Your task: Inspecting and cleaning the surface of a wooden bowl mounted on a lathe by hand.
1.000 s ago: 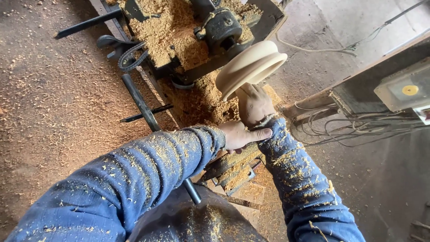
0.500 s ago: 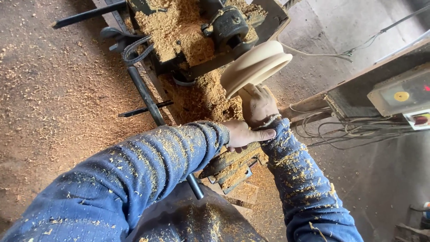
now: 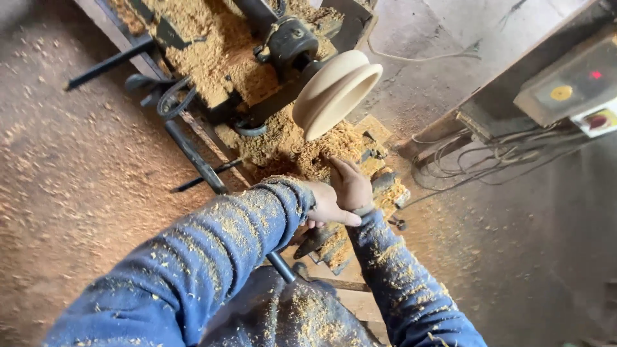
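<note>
We see a pale, round turned wooden bowl (image 3: 335, 90), smooth and matt, mounted on a dark, dull metal lathe (image 3: 283, 48) buried in coarse tan sawdust (image 3: 218, 58). Our blue woven cloth sleeves (image 3: 212, 257) are flecked with shavings. The grey concrete floor (image 3: 533, 257) looks rough and dusty.

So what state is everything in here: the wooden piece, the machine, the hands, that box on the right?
Wooden bowl: mounted on the lathe, pale, hollow side facing the hands; spinning or not, cannot tell.
Lathe: bed buried in sawdust.
Right hand: open, below the bowl, not touching it.
Left hand: resting against the right wrist, holding nothing visible.
Control box: a small red light lit.
Sleeves: flecked with shavings.
</note>
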